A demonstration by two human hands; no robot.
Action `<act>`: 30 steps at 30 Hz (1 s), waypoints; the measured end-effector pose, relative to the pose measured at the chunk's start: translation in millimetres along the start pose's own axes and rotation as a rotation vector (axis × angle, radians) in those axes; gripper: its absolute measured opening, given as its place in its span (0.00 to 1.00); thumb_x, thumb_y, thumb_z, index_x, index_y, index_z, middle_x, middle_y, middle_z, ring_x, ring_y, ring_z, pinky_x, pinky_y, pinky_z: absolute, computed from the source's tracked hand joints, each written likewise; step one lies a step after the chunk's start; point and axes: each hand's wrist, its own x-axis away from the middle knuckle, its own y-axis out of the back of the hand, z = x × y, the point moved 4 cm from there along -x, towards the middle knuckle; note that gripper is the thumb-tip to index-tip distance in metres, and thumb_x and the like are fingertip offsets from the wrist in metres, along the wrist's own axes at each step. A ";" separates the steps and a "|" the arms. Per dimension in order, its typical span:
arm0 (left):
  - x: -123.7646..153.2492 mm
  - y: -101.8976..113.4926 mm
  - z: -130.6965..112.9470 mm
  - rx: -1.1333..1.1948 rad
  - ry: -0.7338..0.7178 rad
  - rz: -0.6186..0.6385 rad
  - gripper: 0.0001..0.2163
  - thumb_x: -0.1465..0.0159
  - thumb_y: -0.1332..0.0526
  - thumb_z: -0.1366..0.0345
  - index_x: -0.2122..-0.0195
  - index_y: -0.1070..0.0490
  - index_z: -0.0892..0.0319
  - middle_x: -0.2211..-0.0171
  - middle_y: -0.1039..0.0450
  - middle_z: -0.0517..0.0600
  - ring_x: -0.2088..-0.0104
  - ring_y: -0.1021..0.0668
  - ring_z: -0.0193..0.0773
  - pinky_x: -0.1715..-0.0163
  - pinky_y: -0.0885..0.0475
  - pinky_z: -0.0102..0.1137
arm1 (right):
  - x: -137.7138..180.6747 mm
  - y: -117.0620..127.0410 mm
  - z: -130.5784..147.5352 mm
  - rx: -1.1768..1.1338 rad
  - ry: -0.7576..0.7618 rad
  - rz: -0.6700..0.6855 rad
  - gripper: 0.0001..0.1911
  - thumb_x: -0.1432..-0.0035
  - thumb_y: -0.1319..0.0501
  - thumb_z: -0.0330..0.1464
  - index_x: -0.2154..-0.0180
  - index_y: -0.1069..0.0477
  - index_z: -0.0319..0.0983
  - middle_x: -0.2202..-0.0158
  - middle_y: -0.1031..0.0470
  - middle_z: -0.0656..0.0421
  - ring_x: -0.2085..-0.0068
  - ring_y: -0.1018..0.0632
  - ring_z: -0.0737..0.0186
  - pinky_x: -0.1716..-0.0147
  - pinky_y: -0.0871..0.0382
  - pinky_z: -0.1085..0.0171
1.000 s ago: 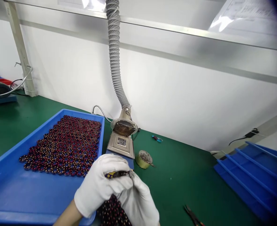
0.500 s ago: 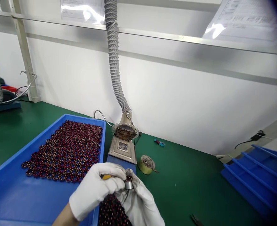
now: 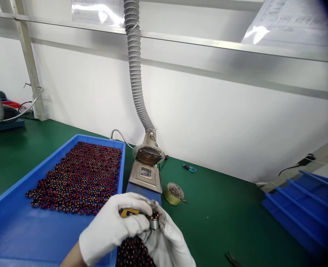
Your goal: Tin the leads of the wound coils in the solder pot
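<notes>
Both of my hands wear white gloves and meet low in the middle of the picture. My left hand is closed around a small tool with a yellow and black grip. My right hand is closed on a small round coil part with a metal rim and copper windings. The tool's tip touches the part. Under my hands lies a dark heap of similar coil parts.
A blue tray at left holds several rows of red-brown coil parts. Behind my hands stands a metal solder pot under a grey ribbed fume hose. A solder roll, blue cutters, pliers and stacked blue trays lie on the green mat.
The view tilted up a little since the earliest frame. The coil part has come into view between my hands, and the tool's yellow grip has turned toward the camera.
</notes>
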 end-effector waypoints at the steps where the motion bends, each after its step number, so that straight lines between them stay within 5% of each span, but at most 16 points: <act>1: -0.2 -2.4 -2.1 -0.053 -0.058 0.003 0.11 0.52 0.42 0.78 0.73 0.24 0.58 0.64 0.25 0.49 0.63 0.25 0.37 0.65 0.31 0.28 | -2.7 3.2 -0.6 0.024 0.023 -0.008 0.19 0.60 0.30 0.39 0.62 0.26 0.42 0.63 0.22 0.56 0.62 0.23 0.55 0.59 0.30 0.56; 4: 1.6 -1.1 -5.8 -0.109 -0.221 -0.065 0.10 0.50 0.44 0.77 0.75 0.24 0.57 0.69 0.25 0.48 0.61 0.26 0.37 0.60 0.33 0.27 | -10.8 9.1 -1.3 0.094 0.050 0.017 0.20 0.65 0.28 0.40 0.66 0.25 0.43 0.68 0.22 0.57 0.65 0.23 0.54 0.60 0.29 0.55; 9: 4.7 16.5 -1.8 0.036 -0.160 -0.235 0.06 0.47 0.41 0.72 0.73 0.25 0.56 0.65 0.26 0.47 0.69 0.26 0.32 0.68 0.32 0.24 | -7.3 5.6 3.8 0.129 0.062 -0.013 0.19 0.58 0.32 0.41 0.61 0.27 0.43 0.64 0.23 0.55 0.65 0.23 0.54 0.60 0.29 0.53; 14: -1.5 1.5 0.2 -0.073 0.038 -0.044 0.09 0.52 0.39 0.75 0.70 0.24 0.57 0.63 0.25 0.50 0.65 0.24 0.38 0.67 0.30 0.28 | 0.7 0.5 6.4 0.245 0.150 -0.069 0.19 0.57 0.33 0.43 0.62 0.26 0.42 0.63 0.23 0.54 0.60 0.24 0.53 0.59 0.29 0.54; 17: -2.6 -5.1 -4.9 -0.111 -0.107 -0.057 0.09 0.51 0.42 0.76 0.77 0.24 0.57 0.68 0.25 0.49 0.61 0.25 0.39 0.61 0.31 0.28 | -6.8 9.6 5.7 0.277 0.152 -0.075 0.20 0.59 0.33 0.45 0.63 0.25 0.44 0.64 0.22 0.55 0.65 0.23 0.55 0.65 0.27 0.56; 21: 6.6 -0.8 -11.0 -0.171 -0.297 -0.157 0.09 0.47 0.42 0.74 0.74 0.25 0.54 0.67 0.25 0.47 0.57 0.27 0.38 0.55 0.34 0.29 | -21.1 24.0 13.6 0.379 0.179 -0.160 0.10 0.63 0.30 0.38 0.76 0.25 0.41 0.76 0.24 0.58 0.78 0.26 0.62 0.78 0.28 0.64; 24: 13.8 7.3 -12.7 -0.114 -0.322 -0.210 0.07 0.47 0.41 0.71 0.73 0.25 0.53 0.64 0.25 0.47 0.54 0.28 0.40 0.56 0.33 0.27 | -17.0 19.5 23.0 0.532 0.406 -0.290 0.09 0.62 0.31 0.32 0.74 0.27 0.40 0.77 0.24 0.59 0.78 0.25 0.62 0.78 0.28 0.66; 28: 9.1 13.0 -7.3 -0.074 -0.199 -0.330 0.07 0.47 0.39 0.69 0.67 0.24 0.55 0.58 0.26 0.49 0.54 0.27 0.40 0.57 0.32 0.28 | 5.3 -0.7 22.8 0.743 0.800 -0.367 0.10 0.56 0.34 0.26 0.68 0.30 0.41 0.66 0.23 0.56 0.65 0.21 0.59 0.68 0.25 0.65; 30: 0.6 3.6 1.3 -0.013 -0.054 -0.218 0.15 0.49 0.37 0.67 0.58 0.26 0.57 0.57 0.25 0.52 0.56 0.26 0.42 0.56 0.31 0.31 | 17.0 -8.9 21.3 0.894 1.036 -0.343 0.13 0.54 0.36 0.22 0.66 0.31 0.42 0.61 0.25 0.56 0.60 0.23 0.59 0.65 0.25 0.63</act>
